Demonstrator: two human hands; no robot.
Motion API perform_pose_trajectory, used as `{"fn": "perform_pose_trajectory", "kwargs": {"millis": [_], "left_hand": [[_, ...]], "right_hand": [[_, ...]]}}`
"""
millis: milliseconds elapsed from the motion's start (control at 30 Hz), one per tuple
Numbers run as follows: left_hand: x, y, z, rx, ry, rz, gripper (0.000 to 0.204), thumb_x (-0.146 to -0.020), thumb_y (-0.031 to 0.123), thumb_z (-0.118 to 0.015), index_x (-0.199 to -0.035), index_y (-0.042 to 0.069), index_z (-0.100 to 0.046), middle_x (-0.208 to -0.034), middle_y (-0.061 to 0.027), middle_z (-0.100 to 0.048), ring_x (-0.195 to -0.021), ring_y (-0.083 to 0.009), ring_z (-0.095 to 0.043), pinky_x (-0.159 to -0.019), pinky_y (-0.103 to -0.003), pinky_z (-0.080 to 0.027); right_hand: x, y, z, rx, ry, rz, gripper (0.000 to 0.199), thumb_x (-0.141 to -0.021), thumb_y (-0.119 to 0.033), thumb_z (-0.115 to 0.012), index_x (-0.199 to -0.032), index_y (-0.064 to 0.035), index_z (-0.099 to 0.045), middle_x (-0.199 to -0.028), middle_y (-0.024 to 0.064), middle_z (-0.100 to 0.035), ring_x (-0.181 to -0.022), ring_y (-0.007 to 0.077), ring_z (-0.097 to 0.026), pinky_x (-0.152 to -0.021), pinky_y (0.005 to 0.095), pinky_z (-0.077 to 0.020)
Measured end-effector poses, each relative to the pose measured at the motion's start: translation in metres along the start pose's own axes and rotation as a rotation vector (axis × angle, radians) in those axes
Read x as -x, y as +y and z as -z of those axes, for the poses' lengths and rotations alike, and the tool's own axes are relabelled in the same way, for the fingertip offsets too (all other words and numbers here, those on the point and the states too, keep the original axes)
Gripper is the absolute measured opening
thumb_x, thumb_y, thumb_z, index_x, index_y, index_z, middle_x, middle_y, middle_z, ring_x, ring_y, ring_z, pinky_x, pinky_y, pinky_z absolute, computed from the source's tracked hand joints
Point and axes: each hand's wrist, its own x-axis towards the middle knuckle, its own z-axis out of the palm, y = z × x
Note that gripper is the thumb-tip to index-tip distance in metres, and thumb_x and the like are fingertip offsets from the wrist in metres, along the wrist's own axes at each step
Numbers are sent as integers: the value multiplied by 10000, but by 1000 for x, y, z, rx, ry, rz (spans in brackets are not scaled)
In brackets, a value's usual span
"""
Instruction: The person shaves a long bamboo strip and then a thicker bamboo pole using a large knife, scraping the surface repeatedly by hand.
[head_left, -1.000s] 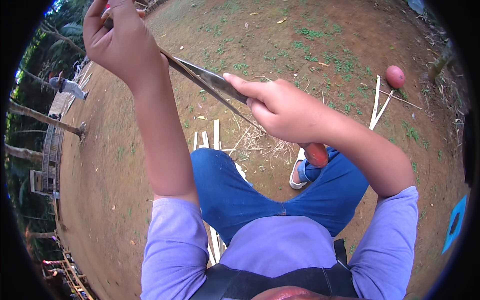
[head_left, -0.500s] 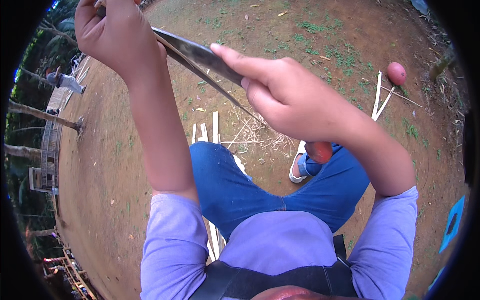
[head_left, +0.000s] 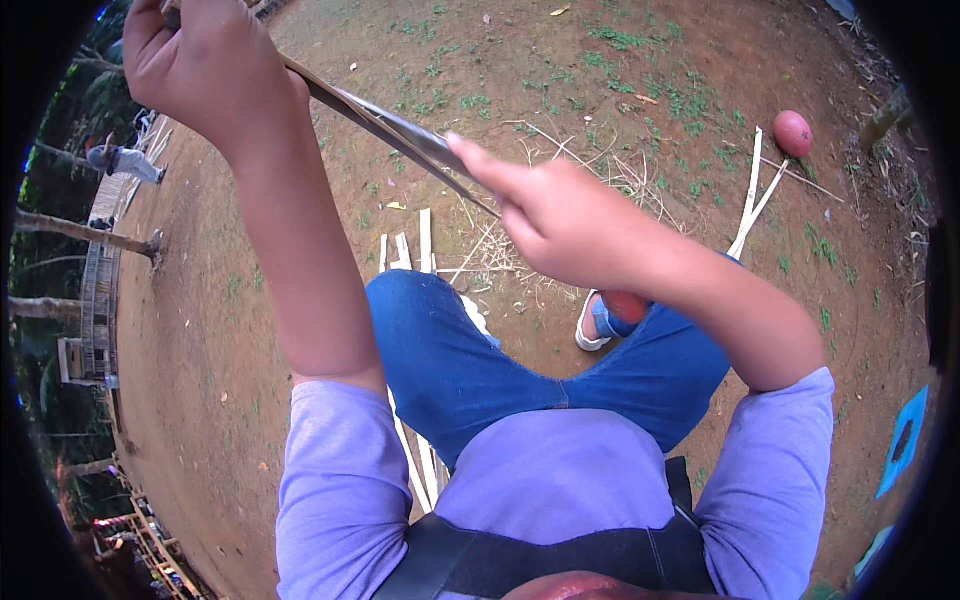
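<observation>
Left hand (head_left: 205,70), at eleven o'clock, is closed in a fist around the upper end of a long thin strip (head_left: 340,100). The strip slants down toward centre. Right hand (head_left: 570,225), just past centre toward one o'clock, has its fingers wrapped on a knife blade (head_left: 420,145) laid against the strip, forefinger extended along it. Pale split slats (head_left: 410,250) lie on the dirt ground (head_left: 250,330) beneath. A red ball (head_left: 792,132) rests at two o'clock.

Short lilac sleeves (head_left: 330,480), blue jeans (head_left: 470,365), a black chest strap (head_left: 540,560), white-soled shoe (head_left: 592,325).
</observation>
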Motion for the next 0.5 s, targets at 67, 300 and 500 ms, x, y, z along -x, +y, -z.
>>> {"fn": "perform_pose_trajectory", "kwargs": {"millis": [67,300,500], "left_hand": [[4,3,-9,-16,98,-12,198,-972,204,-657,-1101,54,-678,-740,16,-583,-718,-93,-628,-724,-237,-458],[-6,-2,13,145,46,1,52,-897,-50,-577,-917,-95,-596,-626,-86,-516,-542,-168,-563,-817,-456,-671],[-24,-25,30,62,-79,-45,65,-845,-117,-526,-887,-111,-577,-620,-104,-509,-534,-215,-577,-818,-494,-666]], "right_hand": [[-3,23,-21,-28,-9,-43,643,-908,-66,-453,-1541,-120,-354,-616,214,-535,-549,321,-580,-623,470,-459],[7,12,-14,-105,89,116,631,-903,-49,-467,-1524,-89,-366,-651,212,-561,-588,346,-596,-628,469,-459],[11,116,-84,90,-101,-169,670,-891,-41,-477,-1542,-124,-341,-692,212,-598,-629,363,-614,-649,467,-485]]}}
